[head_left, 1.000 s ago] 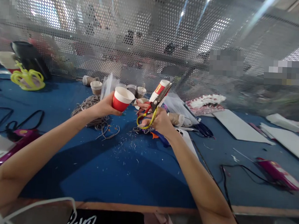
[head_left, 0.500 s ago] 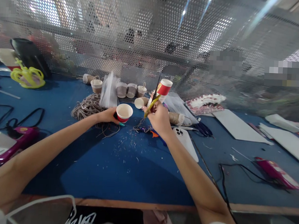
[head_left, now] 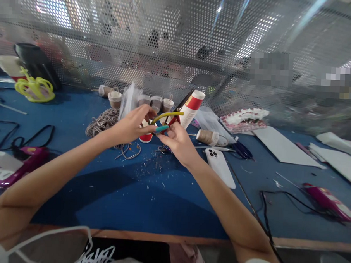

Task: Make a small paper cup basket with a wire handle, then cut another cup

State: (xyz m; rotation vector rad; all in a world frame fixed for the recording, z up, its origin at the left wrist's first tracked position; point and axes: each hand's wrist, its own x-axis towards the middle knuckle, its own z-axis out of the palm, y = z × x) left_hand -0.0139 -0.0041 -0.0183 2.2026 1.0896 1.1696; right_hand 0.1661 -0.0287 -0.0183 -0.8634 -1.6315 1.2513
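Note:
Both of my hands meet above the blue table. Scissors (head_left: 185, 101) with dark blades and red and yellow handles point up and right from my right hand (head_left: 179, 141), whose fingers wrap round the red part. My left hand (head_left: 135, 124) is beside the yellow handle, its thumb and fingers closed together; what lies between them is hidden. The thumb's long teal nail touches my right fingertips. A red and white paper cup (head_left: 146, 137) stands below and behind my left fingers, partly covered.
Tangled cord (head_left: 102, 123) lies left of the cup. Stacked paper cups (head_left: 191, 107) lean behind my right hand, near a twine spool (head_left: 204, 136) and a white phone (head_left: 219, 167). Small twine-wrapped cups (head_left: 115, 99) line the back. Purple glue guns (head_left: 329, 201) lie at both sides.
My left hand has let go of the paper cup and moved up and right to the scissors. My right hand has shifted slightly left, and the scissors have tilted to the right.

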